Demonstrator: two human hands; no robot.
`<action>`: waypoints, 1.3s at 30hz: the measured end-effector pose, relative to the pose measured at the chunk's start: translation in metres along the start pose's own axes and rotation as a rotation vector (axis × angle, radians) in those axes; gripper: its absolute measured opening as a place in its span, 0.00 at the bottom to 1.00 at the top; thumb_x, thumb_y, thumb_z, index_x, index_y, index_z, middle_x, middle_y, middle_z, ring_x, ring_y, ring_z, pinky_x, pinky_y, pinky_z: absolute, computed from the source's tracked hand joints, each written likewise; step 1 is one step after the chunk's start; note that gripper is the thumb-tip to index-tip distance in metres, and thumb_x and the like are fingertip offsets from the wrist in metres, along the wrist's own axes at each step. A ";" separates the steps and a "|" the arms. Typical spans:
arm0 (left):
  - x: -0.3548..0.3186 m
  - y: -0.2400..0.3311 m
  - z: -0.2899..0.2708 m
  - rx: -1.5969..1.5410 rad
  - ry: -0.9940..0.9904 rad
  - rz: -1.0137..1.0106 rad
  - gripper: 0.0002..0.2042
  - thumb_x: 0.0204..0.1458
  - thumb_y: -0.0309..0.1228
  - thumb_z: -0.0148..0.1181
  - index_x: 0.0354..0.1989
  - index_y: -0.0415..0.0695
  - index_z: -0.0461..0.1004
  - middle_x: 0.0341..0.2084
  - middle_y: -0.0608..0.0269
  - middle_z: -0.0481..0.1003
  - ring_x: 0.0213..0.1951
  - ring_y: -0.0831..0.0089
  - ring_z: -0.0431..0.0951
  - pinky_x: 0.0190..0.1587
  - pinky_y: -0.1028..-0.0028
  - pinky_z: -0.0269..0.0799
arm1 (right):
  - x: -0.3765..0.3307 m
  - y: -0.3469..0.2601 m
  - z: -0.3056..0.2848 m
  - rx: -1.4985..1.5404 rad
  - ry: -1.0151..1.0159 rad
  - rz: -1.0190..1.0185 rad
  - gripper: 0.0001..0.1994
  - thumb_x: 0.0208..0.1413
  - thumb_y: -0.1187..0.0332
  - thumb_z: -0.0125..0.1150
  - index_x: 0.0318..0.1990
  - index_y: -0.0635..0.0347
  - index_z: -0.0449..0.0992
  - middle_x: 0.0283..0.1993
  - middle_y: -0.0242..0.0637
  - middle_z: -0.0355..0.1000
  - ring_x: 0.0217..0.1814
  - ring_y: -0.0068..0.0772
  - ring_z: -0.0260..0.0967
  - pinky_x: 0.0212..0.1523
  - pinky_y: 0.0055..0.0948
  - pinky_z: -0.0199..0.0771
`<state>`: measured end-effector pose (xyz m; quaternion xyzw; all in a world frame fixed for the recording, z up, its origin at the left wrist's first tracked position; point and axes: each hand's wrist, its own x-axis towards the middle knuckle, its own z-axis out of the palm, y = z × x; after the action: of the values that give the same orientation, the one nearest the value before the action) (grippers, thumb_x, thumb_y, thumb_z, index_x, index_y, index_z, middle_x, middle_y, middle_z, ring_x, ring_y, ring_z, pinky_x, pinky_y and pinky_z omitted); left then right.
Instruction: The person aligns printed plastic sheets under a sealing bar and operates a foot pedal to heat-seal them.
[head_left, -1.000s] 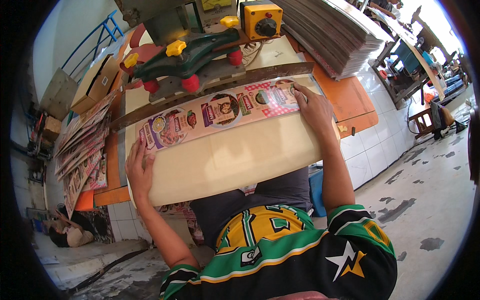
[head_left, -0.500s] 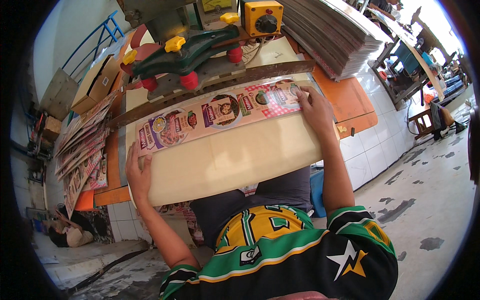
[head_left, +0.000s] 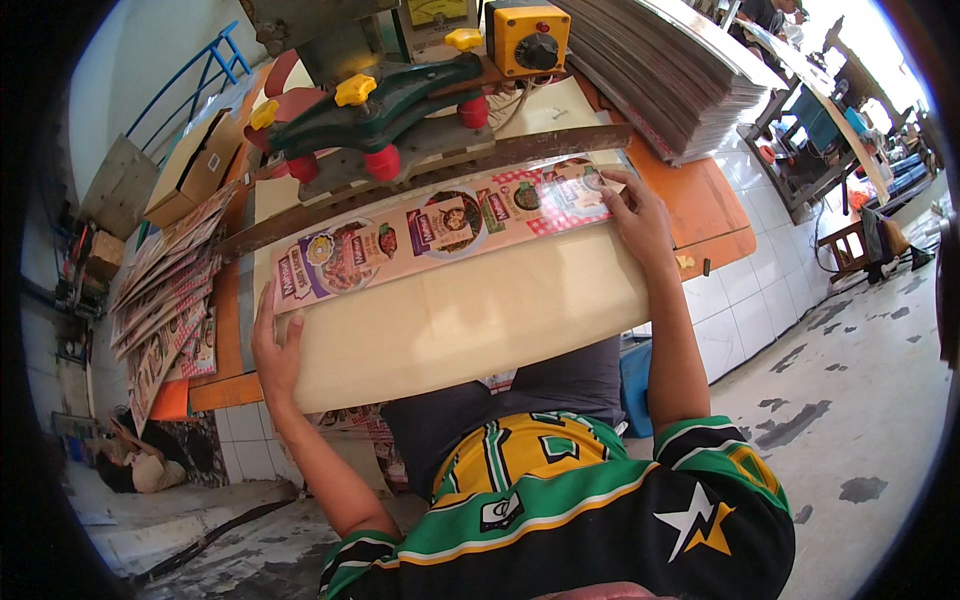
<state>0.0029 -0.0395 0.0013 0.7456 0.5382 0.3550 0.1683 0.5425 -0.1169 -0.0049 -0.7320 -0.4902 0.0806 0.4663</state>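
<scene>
Both hands, left (head_left: 275, 355) at 8 o'clock, right (head_left: 635, 215) at 2 o'clock, press flat on a long printed cardboard sheet (head_left: 440, 225). Its far edge already lies under the green press (head_left: 380, 105); pressing seems yet undone.

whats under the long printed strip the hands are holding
The printed strip lies on a plain cream board, left hand and right hand at its ends. Its far edge meets the dark bar; whatever lies beneath the board is hidden.
</scene>
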 end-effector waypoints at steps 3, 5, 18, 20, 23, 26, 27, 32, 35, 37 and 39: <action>0.000 0.003 0.000 -0.021 -0.002 -0.006 0.34 0.61 0.50 0.60 0.71 0.43 0.62 0.66 0.48 0.67 0.68 0.53 0.65 0.69 0.60 0.56 | 0.001 0.003 -0.001 0.028 -0.018 -0.013 0.14 0.60 0.63 0.64 0.50 0.55 0.82 0.21 0.30 0.66 0.24 0.22 0.60 0.29 0.28 0.61; 0.001 0.006 -0.001 -0.036 -0.006 -0.007 0.35 0.60 0.49 0.60 0.71 0.43 0.61 0.65 0.48 0.68 0.68 0.54 0.66 0.69 0.61 0.56 | 0.002 0.003 -0.002 0.058 -0.026 -0.013 0.13 0.60 0.64 0.63 0.50 0.55 0.83 0.21 0.29 0.65 0.24 0.21 0.59 0.29 0.27 0.61; 0.001 -0.019 -0.002 -0.392 0.098 -0.021 0.38 0.60 0.46 0.63 0.74 0.42 0.55 0.62 0.47 0.67 0.65 0.58 0.68 0.69 0.63 0.58 | 0.005 0.002 -0.018 0.578 -0.159 0.181 0.28 0.62 0.63 0.64 0.67 0.64 0.66 0.23 0.27 0.70 0.21 0.13 0.61 0.23 0.17 0.57; -0.001 -0.021 -0.004 -0.523 0.145 -0.043 0.37 0.61 0.45 0.63 0.73 0.42 0.56 0.61 0.48 0.68 0.63 0.59 0.69 0.68 0.63 0.60 | 0.005 0.000 -0.021 0.567 -0.183 0.206 0.30 0.62 0.63 0.65 0.68 0.65 0.64 0.24 0.28 0.71 0.22 0.14 0.62 0.23 0.17 0.58; -0.005 -0.014 -0.010 -0.687 0.224 -0.087 0.33 0.62 0.43 0.61 0.71 0.41 0.58 0.58 0.51 0.69 0.60 0.60 0.72 0.65 0.64 0.64 | 0.002 -0.006 -0.021 0.532 -0.206 0.202 0.32 0.60 0.64 0.66 0.69 0.65 0.62 0.25 0.28 0.71 0.22 0.14 0.62 0.23 0.18 0.60; -0.008 -0.017 -0.011 -0.817 0.291 -0.109 0.29 0.64 0.41 0.59 0.70 0.40 0.60 0.55 0.55 0.69 0.57 0.63 0.74 0.62 0.64 0.68 | 0.000 0.006 -0.016 0.585 -0.223 0.114 0.33 0.59 0.66 0.67 0.70 0.64 0.62 0.25 0.27 0.71 0.23 0.14 0.62 0.24 0.17 0.61; -0.008 -0.026 -0.014 -0.854 0.290 -0.112 0.28 0.65 0.40 0.57 0.70 0.41 0.61 0.55 0.56 0.70 0.56 0.65 0.74 0.60 0.64 0.69 | -0.001 0.005 -0.018 0.577 -0.237 0.114 0.33 0.59 0.66 0.67 0.70 0.64 0.62 0.26 0.27 0.71 0.24 0.13 0.63 0.25 0.17 0.61; -0.009 -0.049 -0.019 -1.000 0.331 -0.165 0.25 0.67 0.37 0.55 0.69 0.40 0.61 0.54 0.57 0.71 0.55 0.67 0.75 0.59 0.66 0.70 | -0.001 -0.005 -0.025 0.583 -0.269 0.101 0.33 0.59 0.68 0.66 0.71 0.60 0.62 0.26 0.25 0.70 0.26 0.12 0.63 0.26 0.16 0.61; -0.010 -0.056 -0.025 -1.149 0.342 -0.183 0.25 0.66 0.35 0.55 0.68 0.38 0.60 0.53 0.54 0.71 0.56 0.66 0.74 0.61 0.66 0.70 | -0.002 -0.004 -0.027 0.654 -0.288 0.075 0.34 0.59 0.68 0.67 0.72 0.59 0.60 0.26 0.24 0.70 0.27 0.11 0.63 0.27 0.16 0.61; -0.013 -0.058 -0.028 -1.254 0.334 -0.171 0.25 0.67 0.34 0.54 0.68 0.37 0.60 0.54 0.53 0.72 0.56 0.67 0.74 0.62 0.66 0.69 | -0.005 -0.007 -0.026 0.701 -0.274 0.068 0.35 0.59 0.69 0.67 0.72 0.59 0.59 0.27 0.24 0.70 0.27 0.11 0.64 0.27 0.16 0.62; -0.011 -0.049 -0.030 -1.219 0.321 -0.202 0.25 0.66 0.31 0.55 0.68 0.36 0.59 0.55 0.53 0.72 0.57 0.68 0.74 0.63 0.66 0.69 | -0.007 -0.014 -0.026 0.718 -0.270 0.038 0.36 0.59 0.70 0.67 0.73 0.59 0.58 0.28 0.25 0.71 0.28 0.12 0.64 0.29 0.17 0.64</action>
<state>-0.0535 -0.0356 -0.0131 0.3992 0.3260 0.6869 0.5123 0.5453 -0.1370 0.0177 -0.5138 -0.4743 0.3512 0.6226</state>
